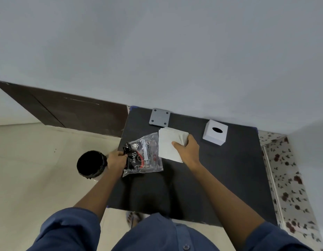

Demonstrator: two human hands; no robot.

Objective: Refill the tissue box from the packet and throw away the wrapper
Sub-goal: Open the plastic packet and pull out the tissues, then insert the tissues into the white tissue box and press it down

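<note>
wrapper (143,155) | clear plastic with black print | reads "Dove" in white script on the black part | white label strip shows "BIG TISSUES", partly legible | remaining small print too small to read

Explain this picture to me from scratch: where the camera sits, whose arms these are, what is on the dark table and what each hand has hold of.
There is no machine here. One wide-angle camera sits on a person's head and looks down, so the two arms in blue sleeves are that person's own.

The right hand grips a stack of white tissues, mostly pulled out of the plastic wrapper. The fingers of the left hand pinch the wrapper's crumpled end at the table's left edge.

On the dark table also stand a white tissue box with an oval slot on top and, near the wall, a grey square plate with four round dots; it may be the box's base. On the floor to the left stands a black-lined bin.
</note>
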